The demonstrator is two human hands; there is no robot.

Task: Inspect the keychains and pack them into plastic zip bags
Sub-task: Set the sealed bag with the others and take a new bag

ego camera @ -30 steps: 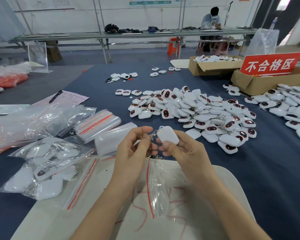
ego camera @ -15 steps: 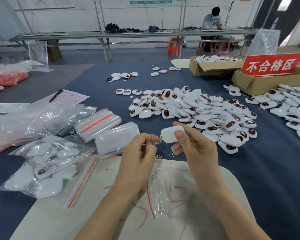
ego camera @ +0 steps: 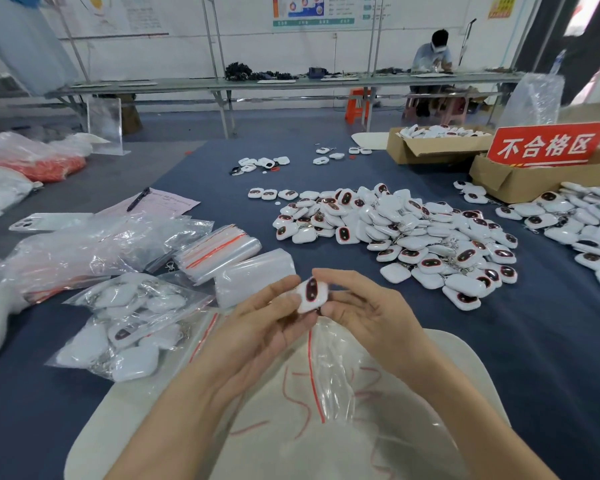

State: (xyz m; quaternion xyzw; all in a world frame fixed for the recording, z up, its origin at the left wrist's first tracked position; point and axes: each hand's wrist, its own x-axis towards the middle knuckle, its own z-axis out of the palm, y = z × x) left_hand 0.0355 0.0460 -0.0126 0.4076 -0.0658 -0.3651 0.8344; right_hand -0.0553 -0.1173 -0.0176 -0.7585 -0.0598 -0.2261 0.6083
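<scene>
While we pinch one keychain [ego camera: 311, 294] between the fingertips of our left hand [ego camera: 257, 327] and right hand [ego camera: 371, 317], above a seemingly empty zip bag [ego camera: 329, 372], filled bags [ego camera: 132, 323] lie left; the big pile [ego camera: 413, 237] beyond suggests most work remains.

A packing workshop: long workbenches [ego camera: 291, 83], cardboard boxes [ego camera: 430, 147], heaped keychains [ego camera: 413, 237], reject-area sign [ego camera: 548, 145].

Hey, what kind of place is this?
Probably a factory inspection and packing room: a heap of keychains on the table, stacks of zip bags, and a red reject-area sign on a box.
</scene>
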